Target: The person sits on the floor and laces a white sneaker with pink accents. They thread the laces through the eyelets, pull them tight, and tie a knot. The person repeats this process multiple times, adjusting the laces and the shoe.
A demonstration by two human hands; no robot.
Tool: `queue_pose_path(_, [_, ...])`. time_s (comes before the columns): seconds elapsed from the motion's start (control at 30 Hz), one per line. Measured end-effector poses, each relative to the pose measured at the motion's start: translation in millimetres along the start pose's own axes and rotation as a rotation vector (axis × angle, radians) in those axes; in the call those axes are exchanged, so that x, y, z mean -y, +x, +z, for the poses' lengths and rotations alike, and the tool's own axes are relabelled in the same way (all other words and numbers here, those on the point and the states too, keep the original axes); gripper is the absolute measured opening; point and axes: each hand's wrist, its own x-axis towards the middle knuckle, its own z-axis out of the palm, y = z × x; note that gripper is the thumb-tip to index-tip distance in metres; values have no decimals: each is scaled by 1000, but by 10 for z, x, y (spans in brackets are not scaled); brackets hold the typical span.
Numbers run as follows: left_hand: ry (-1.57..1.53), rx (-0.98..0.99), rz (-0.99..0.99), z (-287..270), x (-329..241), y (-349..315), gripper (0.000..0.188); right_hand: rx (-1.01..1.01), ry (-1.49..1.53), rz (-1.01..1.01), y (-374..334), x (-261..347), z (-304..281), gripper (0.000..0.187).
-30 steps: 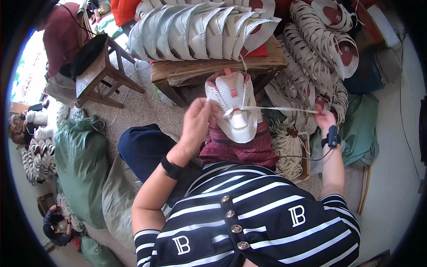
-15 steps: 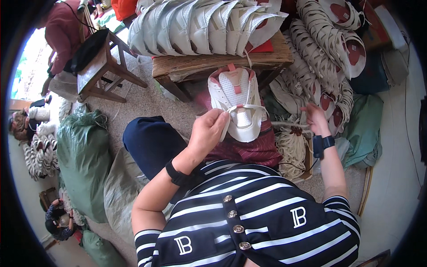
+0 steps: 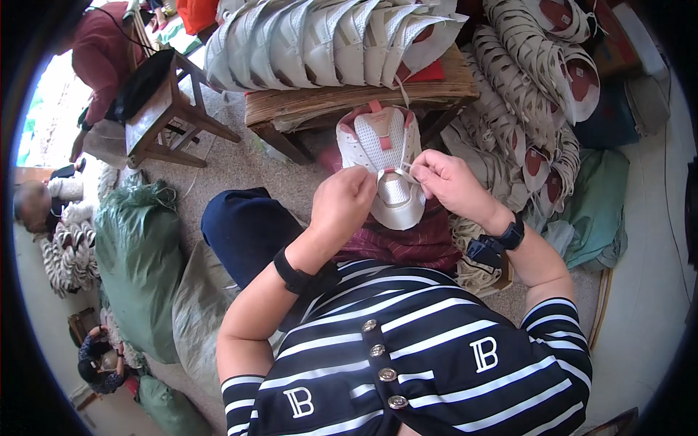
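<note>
A white shoe upper (image 3: pixel 382 149) with pink lining and a pink pull tab lies on a dark red patterned cloth (image 3: pixel 396 247) over my lap, toe toward me. A white shoelace (image 3: pixel 407 174) runs across its lowest eyelets. My left hand (image 3: pixel 344 198) is closed at the upper's left edge, its fingertips pinched at the lace end there. At the right edge my right hand (image 3: pixel 454 187) pinches the other side of the lace between thumb and finger. The exact grip of the left fingertips is partly hidden.
A wooden bench (image 3: pixel 291 109) ahead carries a row of nested white uppers (image 3: pixel 313 47). More strung uppers (image 3: pixel 538 80) pile up at the right, above a box of white laces (image 3: pixel 476 280). Green sacks (image 3: pixel 138 254) stand at left, near a wooden chair (image 3: pixel 156 123) and a person (image 3: pixel 109 58).
My right hand has come in from the right, away from the lace box, to the upper and now grips the lace. My left hand has shifted slightly up, staying at the upper's left edge.
</note>
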Motion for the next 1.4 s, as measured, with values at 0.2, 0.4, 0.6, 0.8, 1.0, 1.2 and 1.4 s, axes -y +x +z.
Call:
queue_pose_path(0.2, [198,147,242,-233,-38,130,13,41,61,10,57,-156,-44,18])
queue_pose_path(0.4, [244,201,471,-543,-165,404,39,95,-232,12,243,-16,-175,15])
queue_pose_path(0.6, [300,323,543,-539,-95,517,35,-58,-919,-536,285,173,-14,15])
queue_pose_path(0.8, [203,304,509,-447,52,447,23,-11,-1066,-691,221,516,-70,30])
queue_pose_path(1.0, [430,179,420,-442,-122,471,19,290,-1016,-555,434,675,-274,38])
queue_pose_path(1.2, [119,126,274,-238,92,499,17,462,-1017,-532,590,683,-368,40])
queue_pose_path(1.4, [-443,-41,-88,-73,-222,480,21,406,-974,-720,610,481,-383,45])
